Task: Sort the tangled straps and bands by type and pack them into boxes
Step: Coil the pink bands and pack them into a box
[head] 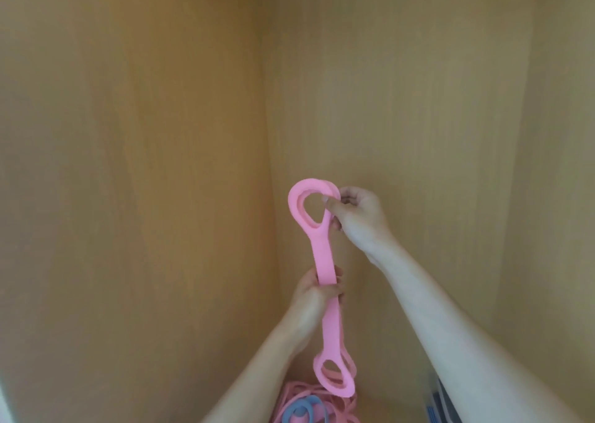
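band (323, 255), pink: left hand (314, 297) grips mid-strap | right hand (360, 220) pinches top loop | pile of bands (322, 406) below, pink and blue

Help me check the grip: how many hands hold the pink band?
2: the right hand pinches the pink band at its top loop; the left hand grips its middle.

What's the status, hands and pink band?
Left hand grips pink band mid-strap. Right hand pinches its top loop. Bottom loop hangs over the pile. Nothing blocking.
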{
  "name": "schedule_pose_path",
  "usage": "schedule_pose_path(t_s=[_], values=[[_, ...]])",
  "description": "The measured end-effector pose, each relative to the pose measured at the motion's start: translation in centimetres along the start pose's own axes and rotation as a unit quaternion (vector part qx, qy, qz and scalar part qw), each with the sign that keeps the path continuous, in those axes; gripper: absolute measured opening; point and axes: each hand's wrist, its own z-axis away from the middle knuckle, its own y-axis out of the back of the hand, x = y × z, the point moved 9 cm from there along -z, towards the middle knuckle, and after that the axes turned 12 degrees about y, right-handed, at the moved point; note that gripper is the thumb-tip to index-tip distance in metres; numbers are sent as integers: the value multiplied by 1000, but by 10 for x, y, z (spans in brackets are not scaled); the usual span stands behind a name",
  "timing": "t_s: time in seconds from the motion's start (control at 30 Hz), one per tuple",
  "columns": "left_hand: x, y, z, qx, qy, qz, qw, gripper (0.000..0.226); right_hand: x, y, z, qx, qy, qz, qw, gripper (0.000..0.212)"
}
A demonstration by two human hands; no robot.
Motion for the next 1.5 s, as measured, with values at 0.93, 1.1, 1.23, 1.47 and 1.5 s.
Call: schedule_pose_path(t_s=[0.93,1.1,1.23,1.47,1.5], values=[[30,26,2,49,-12,-129,990,21,162,38,162,37,-381,-17,924,17],[26,8,-5,10,45,-308,950,29,174,-3,237,11,-503,-163,849,32],[26,-5,0,-28,75,-367,927,25,167,-21,265,-4,-526,-238,816,33],[14,-18,3,-70,103,-355,926,16,176,-4,265,-20,-494,-105,863,28],[12,-19,3,-72,106,-351,927,14,176,3,261,-19,-475,-59,878,24]])
